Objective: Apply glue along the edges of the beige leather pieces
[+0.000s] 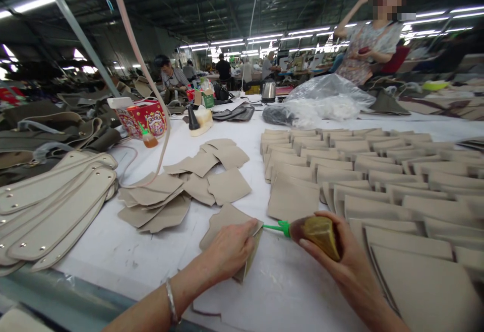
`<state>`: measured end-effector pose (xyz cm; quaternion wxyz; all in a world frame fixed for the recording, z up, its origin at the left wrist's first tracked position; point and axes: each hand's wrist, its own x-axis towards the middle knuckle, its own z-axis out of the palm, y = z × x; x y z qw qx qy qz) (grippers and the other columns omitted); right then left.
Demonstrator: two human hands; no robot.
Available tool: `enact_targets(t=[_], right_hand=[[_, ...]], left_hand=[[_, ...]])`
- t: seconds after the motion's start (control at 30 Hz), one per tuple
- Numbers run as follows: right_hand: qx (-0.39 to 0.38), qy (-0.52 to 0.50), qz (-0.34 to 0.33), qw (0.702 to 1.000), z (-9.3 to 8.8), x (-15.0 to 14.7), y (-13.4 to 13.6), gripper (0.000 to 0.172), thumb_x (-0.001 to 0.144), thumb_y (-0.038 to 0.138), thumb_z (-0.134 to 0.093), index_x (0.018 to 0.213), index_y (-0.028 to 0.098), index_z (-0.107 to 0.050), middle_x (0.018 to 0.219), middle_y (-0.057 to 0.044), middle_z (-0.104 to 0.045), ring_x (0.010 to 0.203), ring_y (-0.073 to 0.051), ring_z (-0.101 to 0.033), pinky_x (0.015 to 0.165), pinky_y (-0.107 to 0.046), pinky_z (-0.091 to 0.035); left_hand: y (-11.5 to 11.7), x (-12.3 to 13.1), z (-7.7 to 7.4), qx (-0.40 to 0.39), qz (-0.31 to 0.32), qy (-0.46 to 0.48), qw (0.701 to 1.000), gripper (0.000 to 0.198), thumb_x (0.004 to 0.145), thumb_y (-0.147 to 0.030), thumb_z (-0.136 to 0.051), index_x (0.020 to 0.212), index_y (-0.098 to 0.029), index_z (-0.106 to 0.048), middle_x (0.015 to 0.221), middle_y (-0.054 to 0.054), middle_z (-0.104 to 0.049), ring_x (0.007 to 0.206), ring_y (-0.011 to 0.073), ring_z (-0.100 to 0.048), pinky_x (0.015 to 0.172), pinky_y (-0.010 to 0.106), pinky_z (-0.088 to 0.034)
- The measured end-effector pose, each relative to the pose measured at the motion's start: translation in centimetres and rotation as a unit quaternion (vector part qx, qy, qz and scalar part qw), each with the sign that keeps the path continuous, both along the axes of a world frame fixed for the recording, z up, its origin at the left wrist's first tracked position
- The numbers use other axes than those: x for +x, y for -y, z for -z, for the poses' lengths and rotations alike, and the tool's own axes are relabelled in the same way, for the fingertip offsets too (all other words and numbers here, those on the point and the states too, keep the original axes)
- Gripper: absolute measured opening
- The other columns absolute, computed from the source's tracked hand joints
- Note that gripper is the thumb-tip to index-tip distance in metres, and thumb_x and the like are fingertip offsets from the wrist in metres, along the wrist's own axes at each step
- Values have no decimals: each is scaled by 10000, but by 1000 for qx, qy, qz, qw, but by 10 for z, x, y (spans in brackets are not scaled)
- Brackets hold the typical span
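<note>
My left hand (230,250) is closed on a beige cut leather piece (227,221), holding its edge up off the white table (159,256). My right hand (336,261) grips a squeeze bottle of amber glue (317,231). Its green nozzle (278,228) points left and touches the edge of the held piece. A bracelet sits on my left wrist.
Loose beige pieces (181,186) lie scattered to the left. Rows of overlapped pieces (378,171) fill the right. Long strap panels (49,206) are stacked at far left. A red box (141,118), a second glue bottle (149,139), a plastic bag (325,97) and other people are behind.
</note>
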<state>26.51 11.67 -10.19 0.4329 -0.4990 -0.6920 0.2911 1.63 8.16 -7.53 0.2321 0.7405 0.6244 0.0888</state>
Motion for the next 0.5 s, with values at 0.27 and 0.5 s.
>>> enact_targets(t=[0.27,0.5], right_hand=[[-149,-102,-64,982,-7,0,15,509,787,507,-717,1168,237,-512,971,-31,-663,876,-249,-644,773,-317,-516],[-326,-451,-14,831,-10,29,13,376,732,405,-786,1055,227,-712,1104,-77,-712,1004,-292,-664,838,-357,-570]], left_hand=[[0,1,0,-7,-14,15,1000,467,915,-262,-332,1347,-219,-505,1056,108,-702,990,294,-649,839,383,-476],[5,-15,-5,-13,-115,125,985,459,956,-426,-321,1298,-223,-550,789,26,-656,703,201,-614,721,305,-468]])
